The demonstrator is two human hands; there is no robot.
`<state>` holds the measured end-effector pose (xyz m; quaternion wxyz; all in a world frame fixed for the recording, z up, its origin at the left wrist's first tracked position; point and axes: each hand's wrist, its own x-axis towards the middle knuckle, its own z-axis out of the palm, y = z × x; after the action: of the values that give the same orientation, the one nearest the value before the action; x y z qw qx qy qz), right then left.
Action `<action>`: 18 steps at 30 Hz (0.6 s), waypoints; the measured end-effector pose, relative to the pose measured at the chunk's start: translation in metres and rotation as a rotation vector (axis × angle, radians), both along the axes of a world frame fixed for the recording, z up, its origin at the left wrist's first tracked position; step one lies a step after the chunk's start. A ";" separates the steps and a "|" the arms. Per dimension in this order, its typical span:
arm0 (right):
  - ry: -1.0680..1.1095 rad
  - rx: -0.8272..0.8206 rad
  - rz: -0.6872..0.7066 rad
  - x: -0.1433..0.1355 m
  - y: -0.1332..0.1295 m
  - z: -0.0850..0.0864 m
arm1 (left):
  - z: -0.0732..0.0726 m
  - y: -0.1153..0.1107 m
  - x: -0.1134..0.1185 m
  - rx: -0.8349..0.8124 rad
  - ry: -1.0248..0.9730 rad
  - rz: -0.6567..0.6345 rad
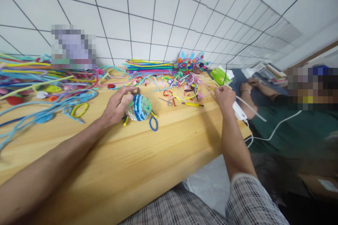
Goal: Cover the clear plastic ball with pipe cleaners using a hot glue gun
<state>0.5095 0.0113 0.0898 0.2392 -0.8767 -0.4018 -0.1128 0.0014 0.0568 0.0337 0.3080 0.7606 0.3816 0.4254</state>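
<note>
My left hand (118,104) is curled against the side of a small round craft ball (144,107), with its fingers at the top and thumb near the edge. Blue and light-blue fuzzy bands wrap the shiny, greenish ball. A blue pipe-cleaner loop (153,123) and yellow-tipped pieces stick out below it. Further right, my right hand (225,96) is closed in a pinch near the table's right end. A long whitish translucent stick (252,109) runs out behind that hand. What lies between the fingertips is too small to make out.
Pipe cleaners (44,88) heap on the left, with a neat bundle (149,67) by the tiled wall. Decorated craft figures (192,64), scraps and a yellow pen-like tool (192,104) lie beyond the ball. A white power strip (239,111) and another person's arm (248,96) are at right.
</note>
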 end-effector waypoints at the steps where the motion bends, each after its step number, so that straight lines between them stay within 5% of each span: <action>1: 0.051 0.086 0.021 -0.001 -0.005 0.001 | 0.002 0.000 -0.001 0.021 -0.003 0.030; 6: 0.349 0.402 0.114 -0.006 -0.023 0.006 | 0.018 -0.005 -0.007 0.098 -0.044 0.127; 14: 0.202 0.360 0.187 -0.019 -0.026 0.019 | 0.041 -0.012 -0.003 0.160 -0.037 0.140; 18: 0.469 0.456 0.217 -0.026 -0.023 0.024 | 0.057 -0.020 -0.001 0.266 -0.094 0.147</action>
<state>0.4831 -0.0115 0.1140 0.5254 -0.7549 -0.3912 0.0310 -0.0001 0.0369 0.0905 0.1900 0.7440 0.3618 0.5287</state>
